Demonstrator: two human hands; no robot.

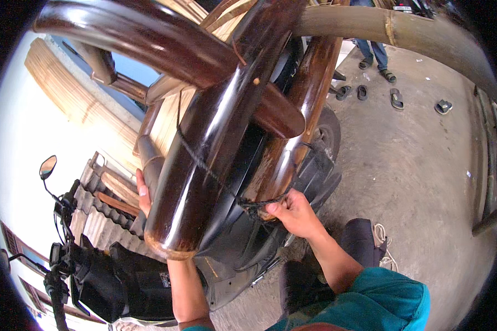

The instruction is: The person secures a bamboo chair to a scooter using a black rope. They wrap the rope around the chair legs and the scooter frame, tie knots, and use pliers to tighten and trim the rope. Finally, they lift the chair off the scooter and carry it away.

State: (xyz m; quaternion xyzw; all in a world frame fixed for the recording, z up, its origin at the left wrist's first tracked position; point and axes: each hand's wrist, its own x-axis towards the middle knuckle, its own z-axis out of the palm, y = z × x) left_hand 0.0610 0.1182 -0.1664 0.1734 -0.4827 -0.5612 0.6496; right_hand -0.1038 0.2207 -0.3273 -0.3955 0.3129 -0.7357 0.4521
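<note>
Presently, my right hand [295, 214] is closed on a black cord [251, 203], thumb and fingers pinching it beside the lower end of a brown pole [276, 168]. The cord is bunched in several turns about that end; from there it runs up and leftward across the face of a thicker, glossy dark pole [176, 212]. My left hand [143, 193] is mostly hidden behind the thicker pole, with fingers showing along its left side; I cannot tell whether it grips. Both poles slant down toward me, the brown one to the right. A dark crosspiece [143, 47] meets the thicker pole from the upper left, and a rounded stub [281, 113] shows on the other side, over the brown pole. Beneath the poles is a black motorbike [121, 281], its mirror [48, 166] at left. Several sandals [397, 99] lie on the concrete floor [408, 171], near another person's legs [376, 52].
</note>
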